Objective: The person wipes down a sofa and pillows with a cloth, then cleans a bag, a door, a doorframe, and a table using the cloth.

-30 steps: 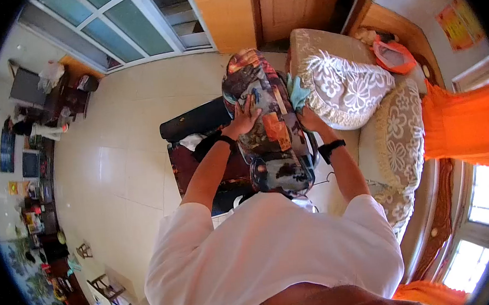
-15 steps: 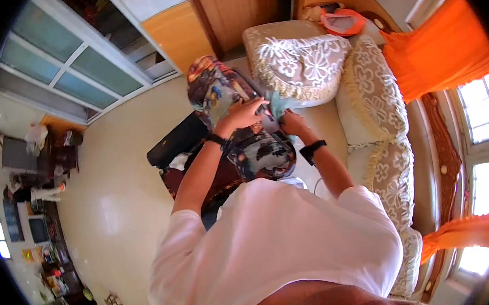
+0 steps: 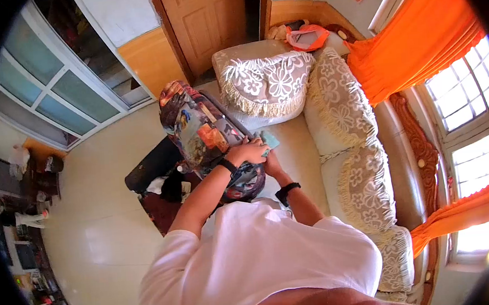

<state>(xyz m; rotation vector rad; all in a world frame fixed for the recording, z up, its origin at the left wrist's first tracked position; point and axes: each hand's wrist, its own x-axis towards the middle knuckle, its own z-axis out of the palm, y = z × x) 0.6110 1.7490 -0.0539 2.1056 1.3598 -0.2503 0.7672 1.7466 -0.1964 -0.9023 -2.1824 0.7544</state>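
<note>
A large rounded, suitcase-like thing with a colourful printed cover [image 3: 200, 130] leans across the low dark red table in front of me. My left hand [image 3: 248, 151] is at its right edge, fingers curled together around part of a pale teal cloth [image 3: 269, 139]. Close beside it, my right hand [image 3: 272, 165] is closed at the same cloth, its fingertips partly hidden behind the left hand. The loose end of the cloth sticks out beyond both hands. I wear a black band on each wrist.
A long black rounded thing [image 3: 153, 165] lies on the dark red table [image 3: 156, 209], left of the printed thing. On the right runs a sofa [image 3: 327, 183] with fringed floral covers. Ahead stands a wooden door [image 3: 204, 28]; orange curtains [image 3: 413, 50] hang at the windows.
My hands have come together at the printed thing's right edge; before, the left lay spread on its surface. The teal cloth now shows beyond both hands. My view has shifted to the right.
</note>
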